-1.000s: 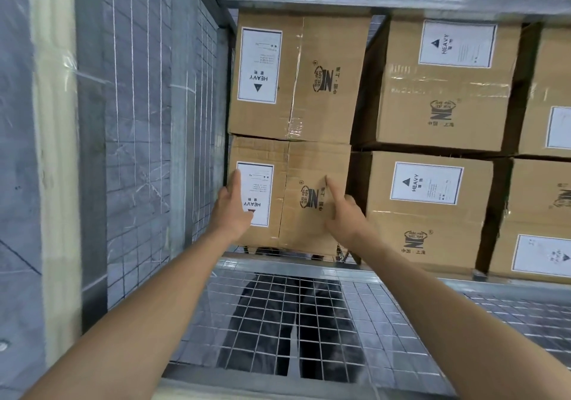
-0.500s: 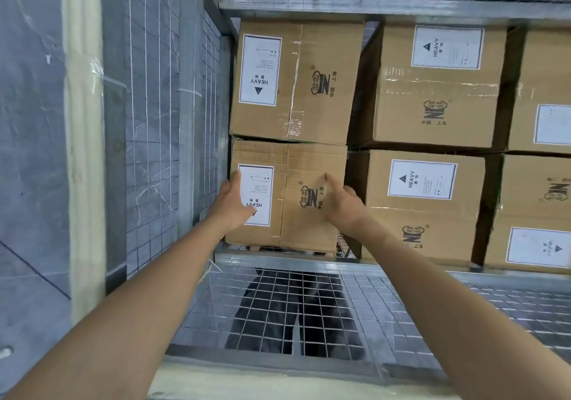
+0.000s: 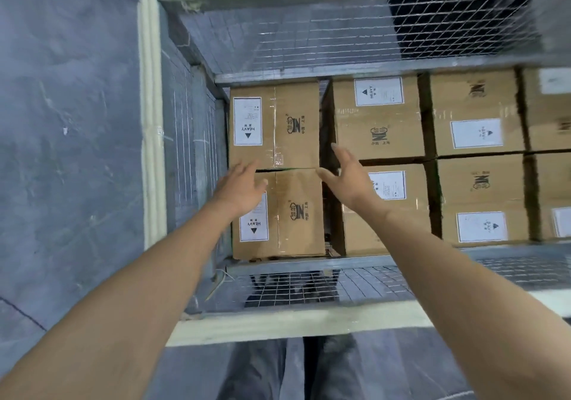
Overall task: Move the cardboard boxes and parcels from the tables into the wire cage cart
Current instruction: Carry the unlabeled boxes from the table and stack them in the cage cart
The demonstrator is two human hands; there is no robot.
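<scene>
Head view, steep look down into the wire cage cart (image 3: 309,38). Near-left box (image 3: 296,214) sits in the cart's left corner, butted against the far-left box (image 3: 287,128) with a thin dark seam between them. Neighbouring boxes (image 3: 380,121) fill the columns to the right. Tables not in shot. My read: this box is placed, and the step in hand is the final check and release. To do it well I'd confirm it sits flush with the far-left box and close to the left mesh wall (image 3: 191,158), and press the top once if it rides high. Then I'd lift both hands straight up and back over the padded rim (image 3: 278,322) without dragging forearms on it. White label (image 3: 254,226) reads HEAVY, so I'd keep fingers out of the dark gap (image 3: 329,214) between columns in case anything settles. Left hand (image 3: 244,188): over the far edge of the near-left box, palm down, fingers straight, thumb out, gripping nothing. Touching or just above, I cannot tell, as the frame is blurred. Right hand (image 3: 347,180): fingers spread wide, thumb pointing left toward the seam, over the gap and the next column, holding nothing. Both forearms reach forward, roughly parallel, across the near rim.
</scene>
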